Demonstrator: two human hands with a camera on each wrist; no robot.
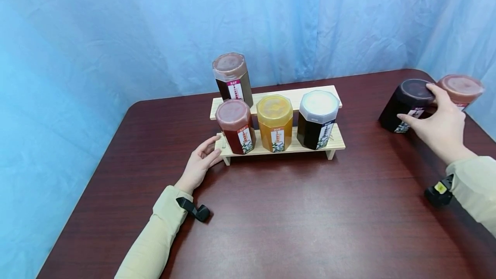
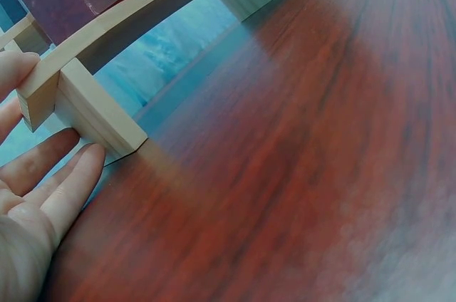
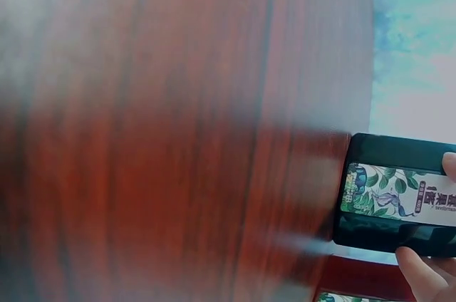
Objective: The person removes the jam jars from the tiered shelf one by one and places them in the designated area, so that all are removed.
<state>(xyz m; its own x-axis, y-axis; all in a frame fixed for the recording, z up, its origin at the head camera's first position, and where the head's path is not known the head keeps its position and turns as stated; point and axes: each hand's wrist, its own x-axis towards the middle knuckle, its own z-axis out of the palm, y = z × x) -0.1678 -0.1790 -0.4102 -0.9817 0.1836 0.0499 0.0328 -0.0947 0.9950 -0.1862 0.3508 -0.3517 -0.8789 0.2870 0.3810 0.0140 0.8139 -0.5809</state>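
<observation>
My right hand [image 1: 443,126] grips a dark octagonal jar [image 1: 407,106], thumb on the near side and fingers over the far side. In the right wrist view, that jar [image 3: 392,152] shows a white label with green leaves. My left hand [image 1: 199,162] holds the left end of a two-tier wooden rack [image 1: 337,137]; its lower fingers [image 2: 89,163] are beside the rack's leg. On the front tier stand a red jar [image 1: 234,128], a yellow jar [image 1: 275,124] and a dark jar with a pale lid [image 1: 317,119]. A brown jar [image 1: 232,76] stands on the back tier at left.
A jar with a pinkish lid [image 1: 461,89] stands just beyond my right hand, partly hidden. The dark red-brown wooden table [image 1: 294,218] has a blue curtain [image 1: 174,33] behind it and at both sides.
</observation>
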